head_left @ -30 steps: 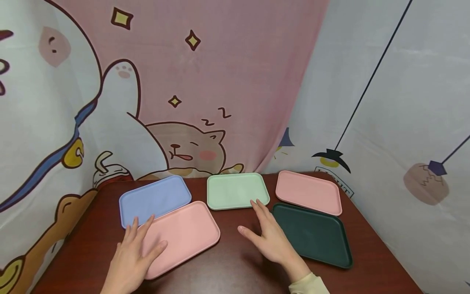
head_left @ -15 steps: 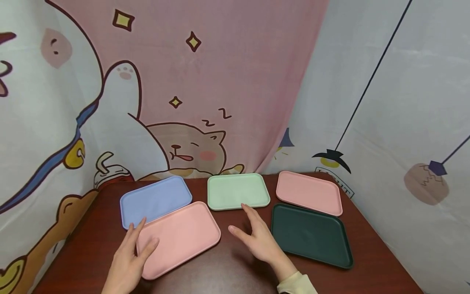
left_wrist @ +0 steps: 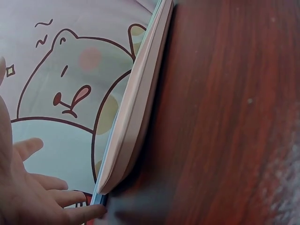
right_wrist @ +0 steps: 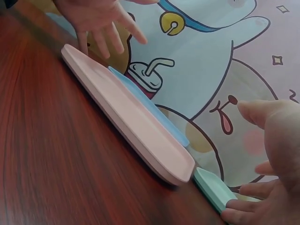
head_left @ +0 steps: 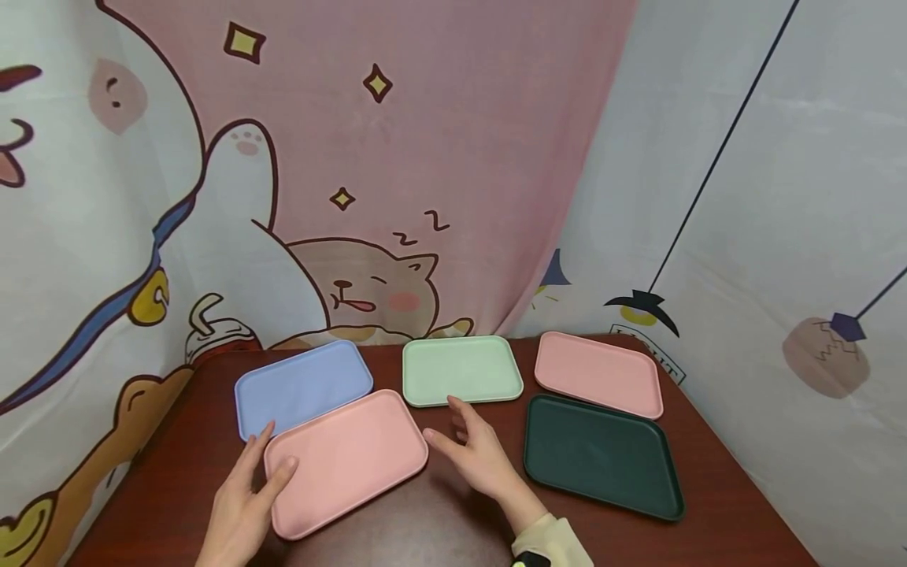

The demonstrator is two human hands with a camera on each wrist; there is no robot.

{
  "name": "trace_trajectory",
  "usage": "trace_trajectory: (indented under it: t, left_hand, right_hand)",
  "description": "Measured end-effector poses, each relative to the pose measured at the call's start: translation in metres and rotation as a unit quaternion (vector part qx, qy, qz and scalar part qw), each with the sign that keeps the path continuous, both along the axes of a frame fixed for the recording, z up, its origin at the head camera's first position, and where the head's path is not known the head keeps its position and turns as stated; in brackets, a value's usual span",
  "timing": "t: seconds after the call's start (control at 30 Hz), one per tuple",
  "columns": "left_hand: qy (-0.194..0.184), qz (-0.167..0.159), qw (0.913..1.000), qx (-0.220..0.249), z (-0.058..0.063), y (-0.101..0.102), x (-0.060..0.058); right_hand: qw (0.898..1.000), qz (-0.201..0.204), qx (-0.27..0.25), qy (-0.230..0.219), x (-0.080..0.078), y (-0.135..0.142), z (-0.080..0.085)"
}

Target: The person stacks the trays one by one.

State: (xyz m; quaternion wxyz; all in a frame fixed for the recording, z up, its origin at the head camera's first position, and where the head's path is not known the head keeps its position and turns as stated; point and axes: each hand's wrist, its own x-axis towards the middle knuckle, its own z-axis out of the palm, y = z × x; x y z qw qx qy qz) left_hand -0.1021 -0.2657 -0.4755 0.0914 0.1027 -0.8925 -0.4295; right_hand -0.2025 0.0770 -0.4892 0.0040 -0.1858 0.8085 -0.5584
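Observation:
Closest to me lies a pink tray (head_left: 347,465), angled on the brown table. My left hand (head_left: 241,504) hovers at its left end, thumb and fingers spread apart; in the left wrist view the left hand (left_wrist: 28,187) holds nothing. My right hand (head_left: 482,465) is off the tray's right end, its thumb close to the rim and fingers loosely bent, also holding nothing. Behind the pink tray is a blue tray (head_left: 305,386). A light green tray (head_left: 462,370) sits at the back middle, just beyond my right fingertips; the right wrist view shows the light green tray (right_wrist: 215,190) behind those fingers.
To the right lie a dark green tray (head_left: 602,457) and, behind it, a second pink tray (head_left: 598,374). A cartoon-printed cloth (head_left: 460,157) hangs along the table's back and sides. Bare brown table (head_left: 404,528) shows in front.
My right hand has moved left, away from the dark green tray and toward the near pink tray. My left hand has drawn back slightly toward that tray's left end. The trays lie unchanged.

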Motion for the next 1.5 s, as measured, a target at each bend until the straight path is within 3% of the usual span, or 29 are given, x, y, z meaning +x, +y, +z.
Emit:
trace_trajectory:
  t: [0.47,0.83,1.1,1.5]
  left_hand:
    - [-0.021,0.0,0.9975,0.068,-0.001,-0.006,0.0]
    - [-0.027,-0.005,0.9932,0.114,0.0,-0.006,-0.001]
    - [-0.021,-0.015,0.9733,0.228,0.0,-0.008,0.001]
    - [-0.04,-0.006,0.951,0.307,-0.003,-0.015,-0.001]
  right_hand:
    - [0.999,0.012,-0.024,-0.043,-0.003,-0.022,-0.005]
    - [0.992,0.004,-0.086,-0.092,-0.007,-0.031,-0.011]
    - [0.985,-0.004,-0.113,-0.128,-0.008,-0.036,-0.01]
    - [0.968,0.004,-0.174,-0.178,-0.011,-0.041,-0.011]
